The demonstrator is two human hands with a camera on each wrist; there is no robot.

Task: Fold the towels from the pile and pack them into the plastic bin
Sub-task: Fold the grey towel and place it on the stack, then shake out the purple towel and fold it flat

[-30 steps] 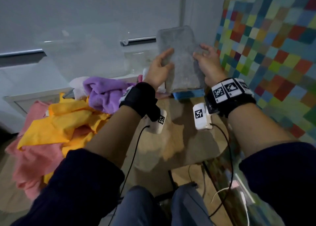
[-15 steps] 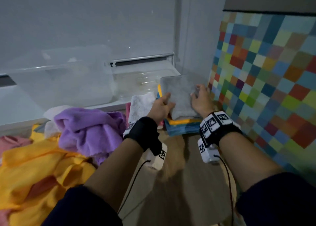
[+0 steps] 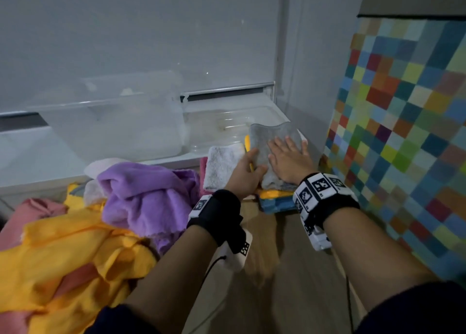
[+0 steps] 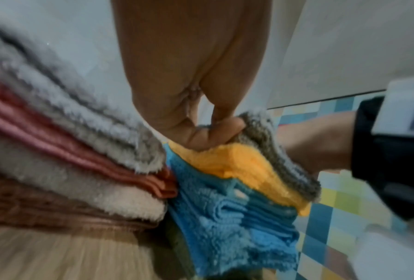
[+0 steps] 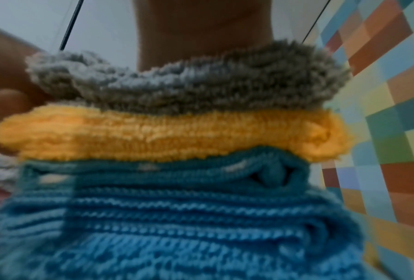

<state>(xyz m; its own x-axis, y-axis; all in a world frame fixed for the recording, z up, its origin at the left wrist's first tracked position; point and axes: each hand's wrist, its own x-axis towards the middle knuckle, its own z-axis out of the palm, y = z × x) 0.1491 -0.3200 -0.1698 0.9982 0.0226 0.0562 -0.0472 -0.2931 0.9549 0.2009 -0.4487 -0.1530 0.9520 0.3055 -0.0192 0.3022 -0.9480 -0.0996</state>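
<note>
Lying under the flat right hand point(image 3: 287, 162), the grey towel point(image 3: 264, 142).

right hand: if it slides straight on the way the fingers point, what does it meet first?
The right hand lies flat on the grey towel, fingers pointing toward the wall. Past the towel's far edge, the clear plastic tray looks like the first thing in line, then the wall; depth there is unclear.

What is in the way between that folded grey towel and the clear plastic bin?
Nothing visible blocks it. The grey towel lies atop the yellow and blue stack under the right hand; the plastic bin stands behind, to the left, its opening unclear.
</note>
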